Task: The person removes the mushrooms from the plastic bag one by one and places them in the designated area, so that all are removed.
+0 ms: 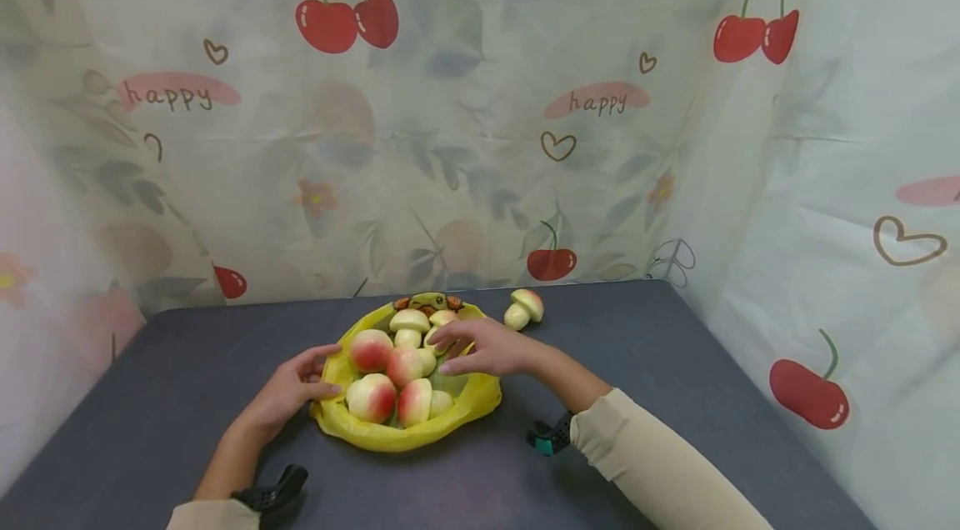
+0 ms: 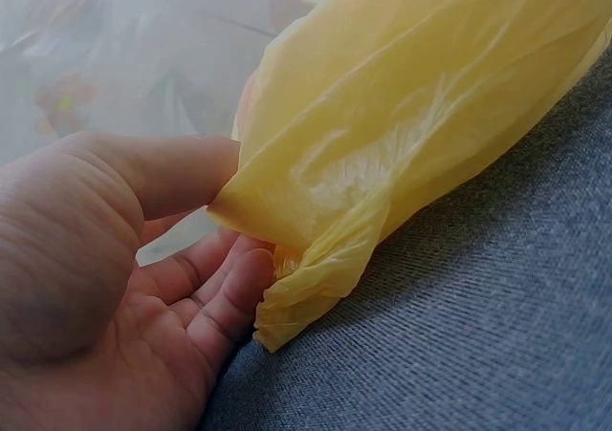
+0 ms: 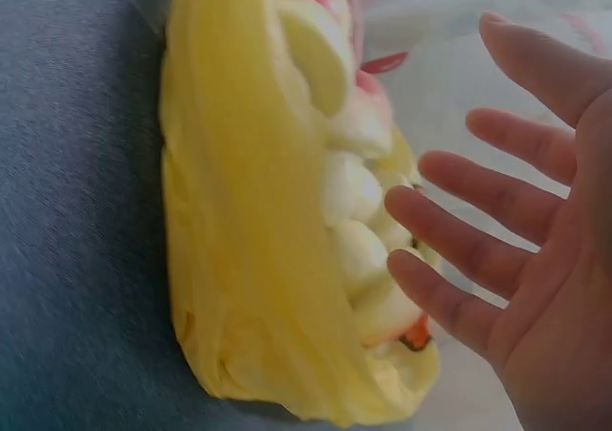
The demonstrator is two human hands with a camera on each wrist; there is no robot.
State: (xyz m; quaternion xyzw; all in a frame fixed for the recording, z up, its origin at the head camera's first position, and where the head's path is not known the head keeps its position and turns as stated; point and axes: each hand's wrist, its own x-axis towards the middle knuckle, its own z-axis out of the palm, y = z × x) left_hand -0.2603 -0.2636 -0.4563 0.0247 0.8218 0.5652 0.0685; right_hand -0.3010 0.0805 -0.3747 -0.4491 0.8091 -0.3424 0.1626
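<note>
A yellow plastic bag point(image 1: 408, 438) lies open in a round shape on the dark table, crinkled along its rim. Inside are several toy mushrooms point(image 1: 371, 398) with cream stems and caps blushed red. My left hand point(image 1: 288, 391) is at the bag's left rim; in the left wrist view the yellow film point(image 2: 316, 183) passes between thumb and fingers. Over the bag's right side hovers my right hand point(image 1: 487, 349), fingers spread and loosely bent, holding nothing. The right wrist view shows its fingertips point(image 3: 406, 202) beside the mushrooms. One more mushroom point(image 1: 523, 309) lies outside the bag, behind the right hand.
A green and orange cartoon-like piece point(image 1: 429, 302) shows at the bag's far rim. The dark cloth-covered table point(image 1: 630, 363) ends at a back curtain point(image 1: 465, 138) printed with cherries and hearts; more curtain hangs at both sides. Black bands point(image 1: 273, 492) sit on both wrists.
</note>
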